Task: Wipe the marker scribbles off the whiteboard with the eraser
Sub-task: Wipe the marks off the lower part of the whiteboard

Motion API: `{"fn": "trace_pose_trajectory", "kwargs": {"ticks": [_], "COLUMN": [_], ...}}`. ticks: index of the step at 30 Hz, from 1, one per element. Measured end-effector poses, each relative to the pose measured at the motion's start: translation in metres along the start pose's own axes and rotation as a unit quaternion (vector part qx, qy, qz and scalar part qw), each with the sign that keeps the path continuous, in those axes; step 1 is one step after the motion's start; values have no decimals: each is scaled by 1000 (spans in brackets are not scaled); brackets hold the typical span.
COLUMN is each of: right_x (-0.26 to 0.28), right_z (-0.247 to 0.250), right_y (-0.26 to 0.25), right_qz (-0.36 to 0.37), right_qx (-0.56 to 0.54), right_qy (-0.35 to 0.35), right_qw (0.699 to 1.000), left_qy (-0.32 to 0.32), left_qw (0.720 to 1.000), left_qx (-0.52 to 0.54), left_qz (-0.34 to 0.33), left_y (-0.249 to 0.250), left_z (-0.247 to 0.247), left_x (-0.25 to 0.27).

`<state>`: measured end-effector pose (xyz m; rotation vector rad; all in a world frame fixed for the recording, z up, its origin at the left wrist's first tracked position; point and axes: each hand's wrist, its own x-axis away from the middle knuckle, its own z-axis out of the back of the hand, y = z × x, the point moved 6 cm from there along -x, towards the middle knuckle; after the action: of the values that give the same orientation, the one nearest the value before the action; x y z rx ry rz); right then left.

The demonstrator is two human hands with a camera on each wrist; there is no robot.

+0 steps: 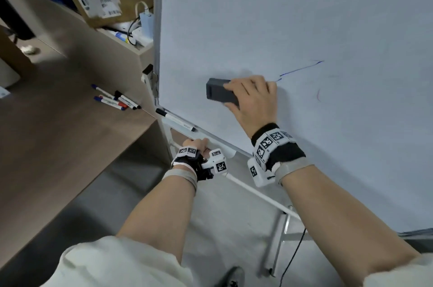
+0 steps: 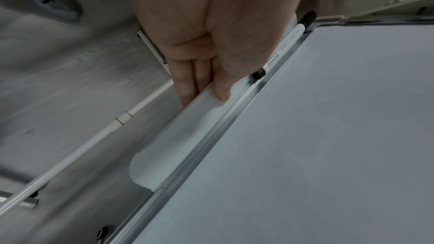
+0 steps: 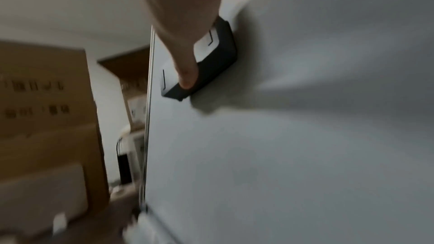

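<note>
Right hand point(image 1: 251, 99) presses the dark grey rectangular plastic eraser point(image 1: 220, 93) flat against the large white whiteboard point(image 1: 304, 17), low on the board near its left edge; fingers point(image 1: 236, 86) curled over the top, thumb beneath, gripping it. Left hand point(image 2: 199, 34) steadies the board, fingers point(image 2: 187, 84) under and thumb over the lip of the white plastic pen tray point(image 2: 178, 136), gripping it.

Remaining marks: thin blue marker line point(image 1: 302, 68) just right of the hand, faint purple curved stroke point(image 1: 318, 95) further right.

Risks, as judged: eraser sits left of both marks, so a short stroke could miss them; light pressure may smear rather than lift; a hard push could rock the stand if the left grip slackens.

Head view alone shows the marks. Right wrist view is blurred but shows the eraser flush on the board. Left wrist view alone shows the tray grip, plus a white black-capped marker point(image 2: 290, 42) lying in the tray behind the thumb.
</note>
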<state>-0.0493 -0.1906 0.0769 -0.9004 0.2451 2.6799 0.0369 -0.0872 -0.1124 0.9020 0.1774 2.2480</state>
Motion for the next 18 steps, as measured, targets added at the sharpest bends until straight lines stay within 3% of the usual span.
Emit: {"fn": "trace_pose_trajectory", "kwargs": {"ticks": [4,6,10,13,15,18], "right_x": [-26,-13,56,86,79,51], "right_z": [49,48,16,21,43,88], "right_y": [31,41,58,79,96,124], "right_qz": [-65,-61,-39,-65,-89,-142], "right_qx": [21,17,-25,-16,5,34], "right_qy": [116,92,-34,-51,-15,91], "right_qw": [991,994,998,996,996,985], "left_qy": [-9,-1,5,-10,-12,-3], "left_qw": [1000,1000,999,996,991,992], "left_qx": [-5,1,42,84,132,124], "left_qz": [10,15,6,13,-5,26], "left_y": [9,19,46,72,91,99], "left_z": [-2,-2,-9,-27,-38,-41], "left_x": [3,7,13,10,10,12]}}
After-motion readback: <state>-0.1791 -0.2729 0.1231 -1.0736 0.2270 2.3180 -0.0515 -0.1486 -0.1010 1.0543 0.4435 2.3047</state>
